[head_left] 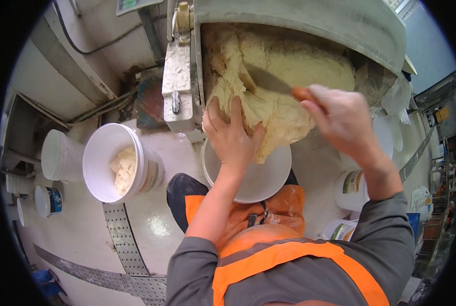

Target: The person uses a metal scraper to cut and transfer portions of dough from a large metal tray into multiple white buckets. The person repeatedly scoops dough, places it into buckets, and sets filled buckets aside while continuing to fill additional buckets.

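Observation:
A large mass of pale yellow dough [300, 65] fills the trough of a metal mixing machine [297, 15] and droops over its front edge. My left hand [232, 134] presses with spread fingers on the hanging part. My right hand [339, 114] grips the orange handle of a knife [270, 78], whose blurred blade lies against the dough beside a cut flap. Directly below the overhang, a white plastic bucket [247, 191] stands between my legs. My left forearm hides part of its rim.
To the left, a white bucket [92, 168] holds a lump of dough [124, 170]. More white buckets [54, 155] stand behind it and on my right [350, 191]. The machine's floury side housing [177, 72] juts out left of the trough. A perforated metal floor strip [124, 237] crosses the floor.

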The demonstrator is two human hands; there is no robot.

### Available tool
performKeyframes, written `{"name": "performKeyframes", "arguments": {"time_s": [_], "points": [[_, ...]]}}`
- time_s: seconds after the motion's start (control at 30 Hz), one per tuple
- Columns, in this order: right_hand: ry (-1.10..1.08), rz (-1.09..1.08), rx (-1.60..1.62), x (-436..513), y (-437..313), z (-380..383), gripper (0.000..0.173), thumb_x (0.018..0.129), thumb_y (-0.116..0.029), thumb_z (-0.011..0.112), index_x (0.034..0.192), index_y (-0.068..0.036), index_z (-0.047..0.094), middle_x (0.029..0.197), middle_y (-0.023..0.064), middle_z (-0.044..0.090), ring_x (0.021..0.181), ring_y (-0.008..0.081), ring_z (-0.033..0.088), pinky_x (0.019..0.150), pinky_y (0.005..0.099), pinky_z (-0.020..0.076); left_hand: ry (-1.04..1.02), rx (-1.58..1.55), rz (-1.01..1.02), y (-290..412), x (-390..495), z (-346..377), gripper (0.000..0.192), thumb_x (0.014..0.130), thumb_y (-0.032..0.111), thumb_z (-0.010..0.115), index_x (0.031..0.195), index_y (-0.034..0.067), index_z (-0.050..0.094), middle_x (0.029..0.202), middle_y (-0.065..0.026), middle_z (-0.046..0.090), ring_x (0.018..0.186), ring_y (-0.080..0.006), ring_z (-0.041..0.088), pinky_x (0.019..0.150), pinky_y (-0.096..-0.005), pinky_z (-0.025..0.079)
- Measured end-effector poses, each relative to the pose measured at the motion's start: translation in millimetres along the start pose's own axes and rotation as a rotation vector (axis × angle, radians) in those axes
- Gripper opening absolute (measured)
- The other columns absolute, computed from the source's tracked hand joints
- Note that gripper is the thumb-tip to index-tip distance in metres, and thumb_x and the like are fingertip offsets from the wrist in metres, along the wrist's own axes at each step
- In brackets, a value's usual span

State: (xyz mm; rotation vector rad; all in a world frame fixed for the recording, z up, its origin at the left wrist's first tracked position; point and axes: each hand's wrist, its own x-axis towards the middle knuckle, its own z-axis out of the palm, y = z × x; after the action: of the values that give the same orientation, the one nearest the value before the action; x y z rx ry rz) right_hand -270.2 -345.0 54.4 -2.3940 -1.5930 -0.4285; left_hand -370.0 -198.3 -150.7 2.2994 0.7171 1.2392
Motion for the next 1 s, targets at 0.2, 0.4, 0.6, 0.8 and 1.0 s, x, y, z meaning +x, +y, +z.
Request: {"name": "performKeyframes", "arguments": {"time_s": [0.2, 0.4, 0.6, 0.8, 1.0], "points": [[-0.164, -0.385, -0.313, 90.1, 14.5, -8.4, 0.021, 0.090, -0.028, 0.077, 0.091, -0.007, 0.075, 0.075, 0.0149, 0.071, 0.072, 0.0375, 0.071, 0.065, 0.0439, 0.0556, -0.035, -0.036, -0.018, -11.7, -13.8, 11.2, 0.071, 0.057, 0.033, 0.091, 0.121, 0.013, 0.068, 0.140, -0.0242, 0.044, 0.127, -0.0480, 0.041, 0.102, -0.0592, 0.040], [-0.387, -0.486, -0.325, 142.8, -10.8, 33.2, 0.013, 0.084, -0.013, 0.071, 0.078, -0.003, 0.077, 0.078, 0.0193, 0.074, 0.076, 0.0391, 0.073, 0.069, 0.0485, 0.0589, 0.022, -0.108, 0.022, -32.8, -58.2, 29.4, 0.062, 0.060, 0.037, 0.090, 0.112, 0.011, 0.067, 0.138, -0.0245, 0.045, 0.121, -0.0479, 0.045, 0.096, -0.0580, 0.040], [-0.456, -0.471, -0.302, 146.2, -6.0, 109.2, 0.018, 0.086, -0.018, 0.072, 0.089, -0.002, 0.078, 0.076, 0.0217, 0.073, 0.072, 0.0415, 0.072, 0.067, 0.0500, 0.0579, -0.048, -0.188, 0.034, -48.6, -118.0, 53.1, 0.047, 0.071, 0.023, 0.088, 0.110, 0.009, 0.067, 0.136, -0.0260, 0.049, 0.118, -0.0473, 0.048, 0.093, -0.0540, 0.044], [-0.334, -0.299, -0.382, 7.4, -44.7, 129.8, 0.021, 0.089, -0.011, 0.066, 0.103, 0.001, 0.075, 0.086, 0.0135, 0.077, 0.075, 0.0293, 0.076, 0.059, 0.0384, 0.0589, -0.548, -0.289, -0.121, -48.6, -106.6, -3.1, 0.043, 0.078, 0.018, 0.087, 0.117, 0.010, 0.071, 0.137, -0.0254, 0.055, 0.118, -0.0420, 0.056, 0.089, -0.0477, 0.052], [-0.035, -0.059, -0.266, -31.9, 13.2, -55.6, 0.017, 0.092, -0.012, 0.072, 0.109, -0.011, 0.076, 0.084, 0.0075, 0.074, 0.075, 0.0242, 0.074, 0.063, 0.0362, 0.0581, -0.444, -0.302, 0.039, -7.6, -19.7, -53.0, 0.054, 0.080, 0.021, 0.086, 0.131, 0.015, 0.069, 0.141, -0.0248, 0.058, 0.128, -0.0451, 0.055, 0.100, -0.0506, 0.051]]}}
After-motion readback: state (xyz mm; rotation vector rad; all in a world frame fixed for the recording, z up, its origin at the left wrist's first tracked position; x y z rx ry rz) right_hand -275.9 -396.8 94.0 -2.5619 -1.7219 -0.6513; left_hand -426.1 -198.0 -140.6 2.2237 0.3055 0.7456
